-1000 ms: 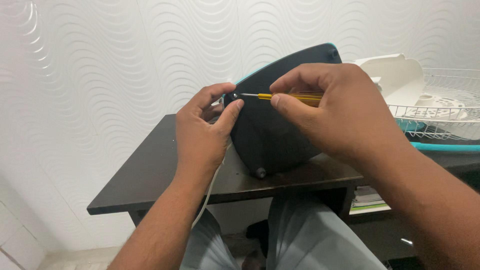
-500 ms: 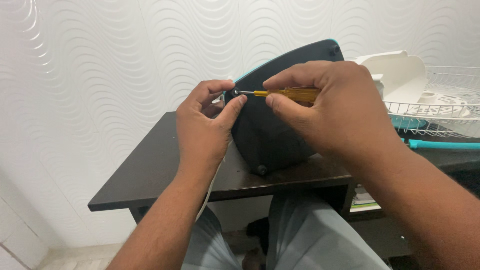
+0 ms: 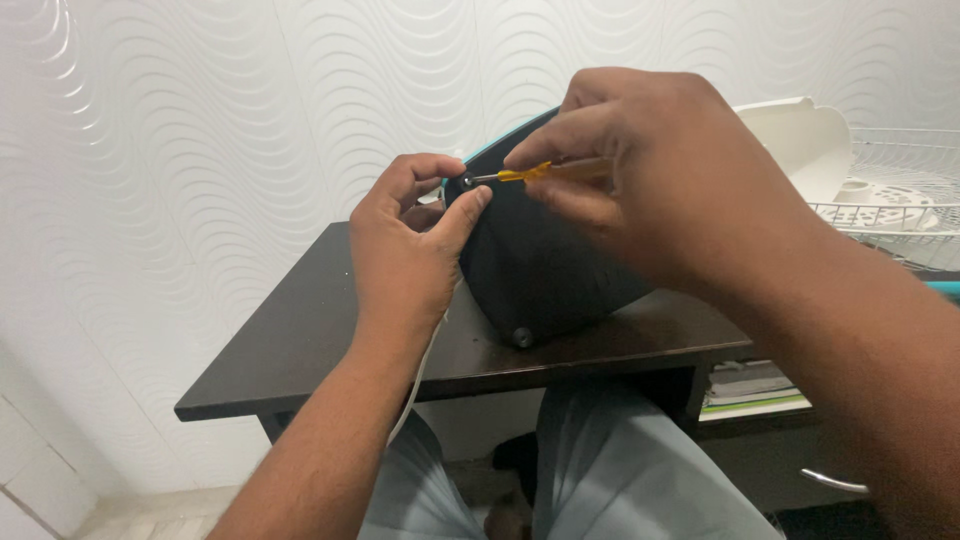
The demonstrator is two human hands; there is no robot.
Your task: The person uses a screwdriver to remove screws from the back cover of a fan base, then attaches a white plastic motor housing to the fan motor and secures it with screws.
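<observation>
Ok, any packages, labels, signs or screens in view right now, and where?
No packages, labels, signs or screens show.
Nearest to printed matter: a stack of papers or books, flat, white with a green edge, on the shelf under the dark table, lower right.
The dark fan base that the left hand steadies shows a plain face.

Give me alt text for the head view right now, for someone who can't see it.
A right hand holds a yellow-handled screwdriver with its tip at a screw on the dark underside of a fan base, tipped up on a dark table. The left hand steadies the base beside the screw.
</observation>
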